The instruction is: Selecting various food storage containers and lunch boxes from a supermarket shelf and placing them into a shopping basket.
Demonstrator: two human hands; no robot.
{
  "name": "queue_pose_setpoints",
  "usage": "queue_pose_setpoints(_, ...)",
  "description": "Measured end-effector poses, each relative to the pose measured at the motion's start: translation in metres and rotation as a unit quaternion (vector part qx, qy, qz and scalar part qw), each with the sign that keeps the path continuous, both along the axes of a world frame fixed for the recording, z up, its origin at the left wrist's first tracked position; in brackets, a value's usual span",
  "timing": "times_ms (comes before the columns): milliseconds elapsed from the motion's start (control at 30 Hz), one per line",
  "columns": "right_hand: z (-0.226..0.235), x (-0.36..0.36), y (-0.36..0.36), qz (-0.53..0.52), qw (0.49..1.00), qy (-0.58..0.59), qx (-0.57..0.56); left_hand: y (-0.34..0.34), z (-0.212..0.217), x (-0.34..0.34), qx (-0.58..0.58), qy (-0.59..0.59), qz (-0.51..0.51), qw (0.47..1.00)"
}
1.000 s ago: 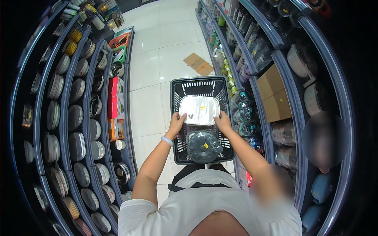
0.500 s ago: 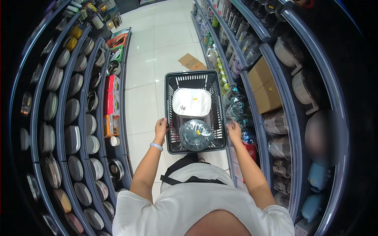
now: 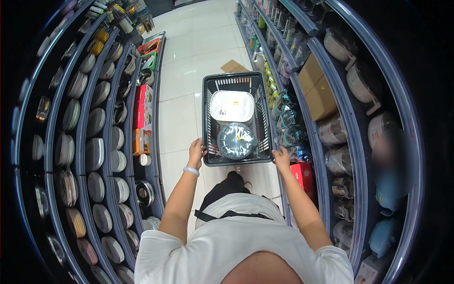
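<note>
In front of me is a black plastic shopping basket (image 3: 239,163) with slotted walls. My left hand (image 3: 196,150) grips its near left side, fingers curled at the rim, and a pale bracelet circles that wrist. On the opposite side my right hand (image 3: 281,157) grips the near right edge. Inside, toward the far end, lies a white rectangular container (image 3: 222,105) with a yellow sticker. Nearer to me sits a round container with a dark grey lid (image 3: 231,144), in clear wrap. The two containers touch or overlap slightly.
Shelves of stacked plates (image 3: 97,154) run along my left, with red boxes (image 3: 143,102) on the lowest ledge. On my right, shelves hold white pots (image 3: 359,85), a cardboard box (image 3: 318,90) and glassware. Flattened cardboard (image 3: 232,65) lies on the tiled floor (image 3: 177,116) ahead.
The basket sits slightly farther up in view, with both hands still on it. The cardboard on the floor is now partly hidden behind it, and the shelves have shifted in view.
</note>
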State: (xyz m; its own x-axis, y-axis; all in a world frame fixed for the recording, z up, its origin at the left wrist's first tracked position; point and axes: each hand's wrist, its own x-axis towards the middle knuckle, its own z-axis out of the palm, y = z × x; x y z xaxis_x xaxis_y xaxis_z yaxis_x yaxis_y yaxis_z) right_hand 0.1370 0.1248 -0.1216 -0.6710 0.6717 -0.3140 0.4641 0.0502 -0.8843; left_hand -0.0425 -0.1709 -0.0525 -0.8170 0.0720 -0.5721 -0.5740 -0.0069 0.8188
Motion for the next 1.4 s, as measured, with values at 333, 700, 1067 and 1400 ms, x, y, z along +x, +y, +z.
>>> queue_pose_setpoints(333,0.034,0.017,-0.019,-0.044,0.998,0.030,-0.031,-0.049,-0.025,0.028,-0.009,-0.054,-0.007,0.998)
queue_pose_setpoints(700,0.021,-0.022,-0.032,-0.134,0.991,0.002,0.028,-0.105,-0.035,-0.010,-0.062,-0.055,-0.153,0.985)
queue_pose_setpoints(1067,0.057,-0.081,-0.038,-0.178,0.981,0.027,0.067,-0.024,0.000,-0.113,0.003,0.046,-0.226,0.973)
queue_pose_setpoints(1400,0.064,-0.166,0.004,0.101,0.994,0.045,0.014,0.064,-0.008,-0.103,0.000,0.045,-0.093,0.995)
